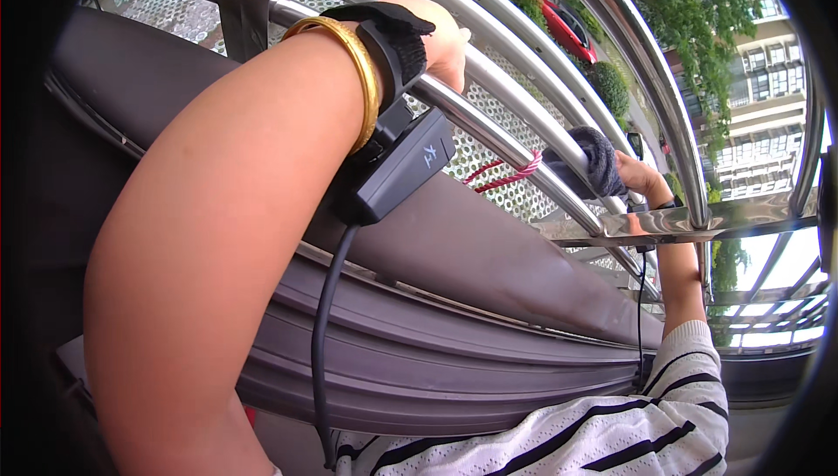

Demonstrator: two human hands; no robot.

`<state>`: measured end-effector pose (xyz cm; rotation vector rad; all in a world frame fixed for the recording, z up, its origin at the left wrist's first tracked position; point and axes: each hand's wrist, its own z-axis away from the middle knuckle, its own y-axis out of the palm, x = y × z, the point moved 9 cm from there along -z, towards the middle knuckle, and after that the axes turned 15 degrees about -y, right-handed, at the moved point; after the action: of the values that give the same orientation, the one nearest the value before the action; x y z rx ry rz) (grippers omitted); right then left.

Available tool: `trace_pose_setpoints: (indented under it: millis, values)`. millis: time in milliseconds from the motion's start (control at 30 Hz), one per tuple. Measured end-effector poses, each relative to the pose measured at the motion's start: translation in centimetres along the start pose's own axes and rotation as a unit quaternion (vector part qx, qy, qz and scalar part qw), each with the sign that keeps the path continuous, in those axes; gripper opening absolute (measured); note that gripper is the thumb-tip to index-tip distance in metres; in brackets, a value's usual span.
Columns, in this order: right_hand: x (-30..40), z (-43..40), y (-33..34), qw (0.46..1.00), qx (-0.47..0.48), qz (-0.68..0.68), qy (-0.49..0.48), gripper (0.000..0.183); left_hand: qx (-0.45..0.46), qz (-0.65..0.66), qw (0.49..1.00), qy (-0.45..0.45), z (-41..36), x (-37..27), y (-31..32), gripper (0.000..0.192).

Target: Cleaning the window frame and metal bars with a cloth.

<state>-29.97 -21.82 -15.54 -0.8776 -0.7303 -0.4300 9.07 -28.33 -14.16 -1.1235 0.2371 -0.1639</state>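
My left hand (442, 40) is curled over a metal bar (524, 99) of the window guard, its fingers mostly hidden. A gold bangle (366, 80) and a black strap (396, 50) circle that wrist, and a black device (406, 165) with a cable hangs below it. Farther right, my right hand (634, 173) reaches outside the bars. It holds a dark grey cloth (592, 158) that is wrapped around one bar. A red-and-white cord (514, 178) is looped around a nearer bar, just left of the cloth.
Below the bars runs a brown window sill (458, 233) with ridged frame tracks (419, 338). A perforated plate (488, 129) forms the guard's floor. A shiny crossbar (753, 217) passes by my right forearm. Beyond are trees (694, 17), a red car (566, 24) and buildings (763, 142).
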Motion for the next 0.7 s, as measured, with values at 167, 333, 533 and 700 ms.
trace_pose_setpoints:
  millis: [167, 333, 533, 700]
  values:
    - [-6.0, 2.8, -5.9, 0.991, -0.127, -0.035, -0.003, 0.029, -0.014, 0.006, 0.999, 0.038, 0.5, -0.5, -0.5, 0.103]
    - [-1.3, 6.2, -7.4, 0.978, -0.195, 0.073, -0.033, 0.027, -0.171, 0.035, 0.98, 0.097, 2.1, -1.1, -2.2, 0.07]
    - [6.0, -6.7, -3.8, 0.972, -0.144, 0.097, -0.158, 0.027, -0.053, 0.019, 0.995, 0.08, 2.5, -1.3, -1.5, 0.079]
    - [12.8, -17.0, -1.9, 0.946, -0.11, 0.196, -0.235, 0.023, -0.016, 0.096, 0.991, 0.093, 5.1, -1.7, -3.2, 0.084]
